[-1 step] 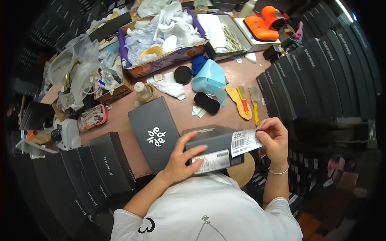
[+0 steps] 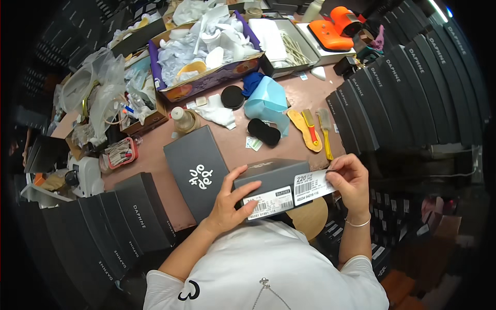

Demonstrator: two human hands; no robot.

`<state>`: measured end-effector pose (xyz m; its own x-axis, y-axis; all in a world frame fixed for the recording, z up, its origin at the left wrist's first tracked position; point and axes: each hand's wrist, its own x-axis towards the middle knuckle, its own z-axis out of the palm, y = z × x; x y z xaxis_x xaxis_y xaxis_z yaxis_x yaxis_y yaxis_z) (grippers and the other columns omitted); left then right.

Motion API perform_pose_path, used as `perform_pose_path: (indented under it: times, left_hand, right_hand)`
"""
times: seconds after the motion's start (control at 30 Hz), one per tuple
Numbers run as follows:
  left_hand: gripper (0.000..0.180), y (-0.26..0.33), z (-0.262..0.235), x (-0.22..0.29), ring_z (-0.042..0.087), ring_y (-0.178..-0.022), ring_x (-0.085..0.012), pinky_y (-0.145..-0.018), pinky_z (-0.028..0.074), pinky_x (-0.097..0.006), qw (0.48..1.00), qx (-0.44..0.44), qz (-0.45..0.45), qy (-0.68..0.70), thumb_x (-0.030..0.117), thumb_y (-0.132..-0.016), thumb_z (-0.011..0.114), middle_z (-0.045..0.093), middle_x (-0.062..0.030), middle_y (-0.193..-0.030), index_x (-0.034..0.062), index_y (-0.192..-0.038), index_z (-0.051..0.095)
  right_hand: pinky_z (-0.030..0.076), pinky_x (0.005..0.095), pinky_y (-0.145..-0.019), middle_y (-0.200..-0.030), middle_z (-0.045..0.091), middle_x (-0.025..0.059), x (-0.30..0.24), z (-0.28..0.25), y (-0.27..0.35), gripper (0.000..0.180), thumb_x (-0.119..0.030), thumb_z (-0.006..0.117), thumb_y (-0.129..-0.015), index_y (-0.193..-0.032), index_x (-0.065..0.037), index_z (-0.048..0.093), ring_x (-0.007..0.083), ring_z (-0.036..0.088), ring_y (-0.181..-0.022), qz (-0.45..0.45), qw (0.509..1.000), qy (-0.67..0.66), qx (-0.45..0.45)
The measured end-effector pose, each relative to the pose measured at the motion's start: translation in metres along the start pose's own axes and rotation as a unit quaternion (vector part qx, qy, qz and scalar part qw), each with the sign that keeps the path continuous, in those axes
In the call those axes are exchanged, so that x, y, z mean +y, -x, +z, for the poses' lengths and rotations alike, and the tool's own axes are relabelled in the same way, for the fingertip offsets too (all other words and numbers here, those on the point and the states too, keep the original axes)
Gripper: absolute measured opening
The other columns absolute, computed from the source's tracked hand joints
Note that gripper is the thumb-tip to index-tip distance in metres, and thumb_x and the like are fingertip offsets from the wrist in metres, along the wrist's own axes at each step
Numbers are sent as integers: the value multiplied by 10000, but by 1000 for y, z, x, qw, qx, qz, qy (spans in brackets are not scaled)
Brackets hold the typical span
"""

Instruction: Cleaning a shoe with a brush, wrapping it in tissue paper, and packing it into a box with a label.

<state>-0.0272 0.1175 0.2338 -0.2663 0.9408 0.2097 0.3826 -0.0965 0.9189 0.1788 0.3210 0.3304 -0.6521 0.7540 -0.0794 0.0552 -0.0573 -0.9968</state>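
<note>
My left hand [image 2: 227,200] grips the left end of a dark grey shoebox [image 2: 281,169] held tilted in front of my chest. Its fingers spread over the box's top edge and end face. A white barcode label [image 2: 267,203] is on that end face, partly under my fingers. Between thumb and fingertips of my right hand [image 2: 351,181] is the right edge of a second white barcode label [image 2: 310,187]. This one lies against the right part of the end face and sticks out past the box. Whether it is stuck down I cannot tell.
Left of my hands lies a closed grey shoebox [image 2: 194,170]. Brushes [image 2: 312,129], a black sponge-like pad [image 2: 264,132] and a pump bottle [image 2: 183,120] sit beyond. Stacked dark boxes [image 2: 400,93] line the right. A purple carton [image 2: 206,72] holds crumpled paper.
The label in my right hand has shifted slightly left and down along the box's end face. The box has tipped so that both labels face up more plainly.
</note>
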Motion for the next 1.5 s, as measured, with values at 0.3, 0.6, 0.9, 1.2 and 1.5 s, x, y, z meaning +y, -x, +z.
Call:
perform_pose_path:
  times: [0.3,0.6,0.9,1.2,1.5]
  left_hand:
    - [932,-22,-32,8,197,-1414,-417,-1126,92,-627,977,-185,18,-104,519,-639,813,229,-223,-1491,153,-1409,437]
    - [1065,-22,-42,0,137,-1434,-414,-1127,80,-624,974,-222,-7,-51,680,-586,774,174,-221,-1517,156,-1435,401]
    - [928,-20,-34,-1,136,-1433,-422,-1121,85,-632,981,-189,-21,-34,597,-665,765,175,-226,-1515,164,-1416,433]
    - [869,-22,-35,0,139,-1430,-432,-1119,89,-635,982,-186,-21,-29,512,-688,774,176,-225,-1514,175,-1414,436]
    - [834,-19,-34,-1,142,-1432,-426,-1114,91,-646,983,-183,-19,-29,456,-699,776,173,-218,-1517,182,-1411,440]
  right_hand:
    - [433,173,-607,-783,579,-11,19,34,76,173,2,731,-803,-869,-16,572,30,526,-680,36,991,86,91]
    - [391,173,-556,-754,557,-11,21,57,45,207,-25,768,-766,-821,-17,569,28,481,-635,35,970,239,30]
    - [365,192,-511,-735,530,1,36,68,37,234,-59,797,-742,-813,-10,580,40,438,-596,35,978,201,33]
    - [357,185,-504,-732,526,-2,33,72,33,225,-39,785,-749,-813,-4,572,37,437,-596,53,973,224,29]
    - [344,190,-485,-722,523,-2,36,72,37,223,-41,786,-743,-809,-9,575,40,422,-574,38,969,242,29]
